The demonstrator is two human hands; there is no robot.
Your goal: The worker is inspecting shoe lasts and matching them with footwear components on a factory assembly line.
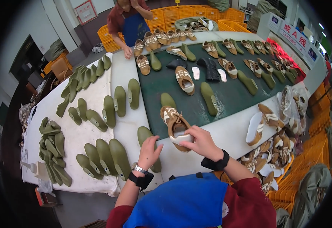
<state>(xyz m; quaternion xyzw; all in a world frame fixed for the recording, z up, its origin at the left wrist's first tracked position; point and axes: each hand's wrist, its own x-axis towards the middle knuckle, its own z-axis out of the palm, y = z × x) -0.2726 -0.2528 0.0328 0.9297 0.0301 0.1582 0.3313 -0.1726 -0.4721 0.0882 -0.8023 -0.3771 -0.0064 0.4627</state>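
My right hand (204, 145) grips a brown sneaker (170, 117) with cream stripes by its pale heel, thumb at the collar. The shoe's toe points away from me, and its opening faces me. Just past the toe, partly covered by it, lies an olive-green shoe last (168, 99). My left hand (147, 155) is over another green last (144, 133), its thumb apart from the fingers; whether it bears on the last is hard to see. A third last (209, 99) lies right of the sneaker on the dark green mat (156, 114).
Several green lasts (117, 154) lie in groups on the white left tabletop (33, 144). Sneakers (184, 80) and lasts stand in rows across the mat. At right, an orange crate (287, 167) holds a pile of shoes. A co-worker (131, 22) stands at the far side.
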